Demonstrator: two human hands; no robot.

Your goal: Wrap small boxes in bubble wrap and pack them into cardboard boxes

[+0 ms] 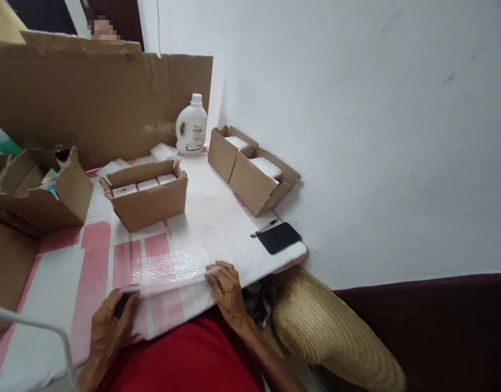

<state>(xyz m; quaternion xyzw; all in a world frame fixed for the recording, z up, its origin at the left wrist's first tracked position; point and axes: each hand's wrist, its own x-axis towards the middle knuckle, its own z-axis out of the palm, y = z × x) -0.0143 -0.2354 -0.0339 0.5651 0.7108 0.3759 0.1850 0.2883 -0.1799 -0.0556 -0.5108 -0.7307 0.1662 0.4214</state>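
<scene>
A clear sheet of bubble wrap (171, 267) lies at the near side of the table, over the white and pink cover. My left hand (111, 321) pinches its near left corner between thumb and fingers. At the near right corner, the fingers of my right hand (226, 291) are closed on the same sheet. The near edge of the wrap stretches between both hands, by the table's front edge. Beyond it stands an open cardboard box (152, 204) holding several small white boxes (146, 184) with purple edges.
Two cardboard boxes (252, 188) with bubble-wrapped items stand along the wall. A black phone (279, 238) and a pen (264, 228) lie near the right corner. A white jug (192, 128) stands behind. More boxes (42, 209) sit left; a woven straw item (324, 321) is below right.
</scene>
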